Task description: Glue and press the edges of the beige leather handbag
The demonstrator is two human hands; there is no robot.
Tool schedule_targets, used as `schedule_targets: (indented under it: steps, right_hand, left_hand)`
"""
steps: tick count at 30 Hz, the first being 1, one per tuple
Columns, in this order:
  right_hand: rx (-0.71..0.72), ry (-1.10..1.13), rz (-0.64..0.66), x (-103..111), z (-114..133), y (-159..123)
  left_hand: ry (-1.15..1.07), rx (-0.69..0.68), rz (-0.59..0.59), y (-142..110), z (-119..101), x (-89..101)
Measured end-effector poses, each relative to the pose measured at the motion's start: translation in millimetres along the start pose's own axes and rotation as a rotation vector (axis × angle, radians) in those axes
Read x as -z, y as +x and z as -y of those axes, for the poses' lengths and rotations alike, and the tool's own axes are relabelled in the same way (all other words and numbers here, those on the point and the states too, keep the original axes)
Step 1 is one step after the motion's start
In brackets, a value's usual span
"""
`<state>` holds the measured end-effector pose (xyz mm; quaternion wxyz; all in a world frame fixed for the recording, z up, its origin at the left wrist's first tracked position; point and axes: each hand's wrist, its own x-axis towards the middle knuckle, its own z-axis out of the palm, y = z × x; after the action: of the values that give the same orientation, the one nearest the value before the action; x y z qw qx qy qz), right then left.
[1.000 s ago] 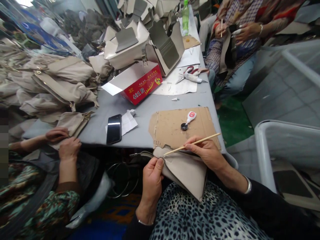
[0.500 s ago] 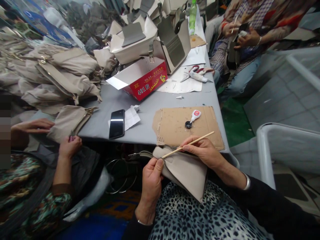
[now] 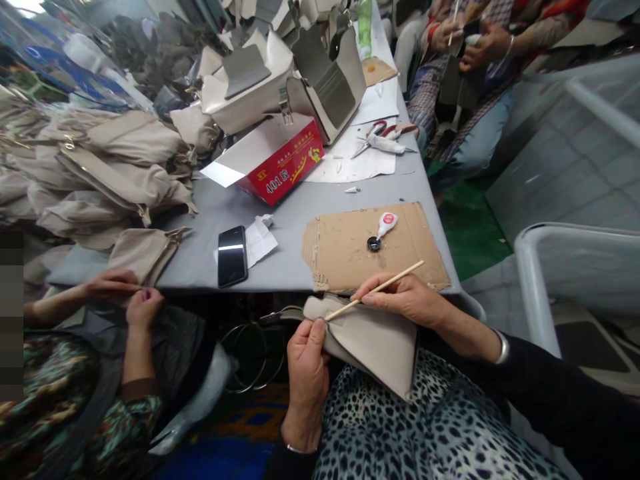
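A beige handbag (image 3: pixel 377 347) with dark edges rests across my lap, tilted against the table's front. My left hand (image 3: pixel 306 360) pinches its left edge between thumb and fingers. In my right hand (image 3: pixel 400 297) is a thin wooden stick (image 3: pixel 385 285), held like a pen, its lower tip touching the bag just by my left thumb. Beyond the bag, a small white glue bottle (image 3: pixel 388 223) lies with its nozzle at a small black cap (image 3: pixel 373 244). Both are on a piece of cardboard (image 3: pixel 340 230).
Left of the cardboard lie a black phone (image 3: pixel 233 257) and crumpled paper (image 3: pixel 260 241). A red box (image 3: pixel 287 167), pliers (image 3: pixel 383 141) and unfinished bags (image 3: pixel 250 87) stand farther back. One co-worker's hands (image 3: pixel 143 307) are at left, another's (image 3: pixel 480 47) at far right.
The view has shifted slightly, so the table things sit a little farther left. The stick's tip stays at the same spot on the bag. The left co-worker's hands have come together.
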<state>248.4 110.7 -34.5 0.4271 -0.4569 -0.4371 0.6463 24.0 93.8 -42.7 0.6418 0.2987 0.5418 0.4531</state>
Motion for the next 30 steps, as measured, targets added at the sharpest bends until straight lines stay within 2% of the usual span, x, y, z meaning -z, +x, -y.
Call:
schedule_targets:
  steps: [4, 12, 22, 26, 28, 30]
  right_hand:
    - [0.036, -0.066, 0.019, 3.7, -0.3, -1.5]
    - [0.295, -0.169, 0.1, 8.5, 2.8, -4.1]
    - [0.47, -0.255, 0.138, 3.8, -0.6, -18.5]
    - [0.511, -0.169, 0.026, 6.1, 0.9, -24.2]
    - [0.528, -0.158, -0.108, 13.5, 3.9, -28.2]
    - [0.55, -0.246, -0.289, 24.5, 9.4, -33.0]
  left_hand:
    - [0.012, -0.02, -0.005, -0.7, 0.9, -0.4]
    - [0.085, -0.099, -0.064, -0.4, 6.2, 0.9]
    - [0.222, -0.23, -0.162, 1.3, 12.5, 7.7]
    - [0.257, -0.247, -0.169, 6.1, 8.9, 5.7]
    - [0.25, -0.23, -0.176, 11.8, 8.0, 5.6]
    - [0.254, -0.198, -0.188, 19.1, 9.1, 6.4]
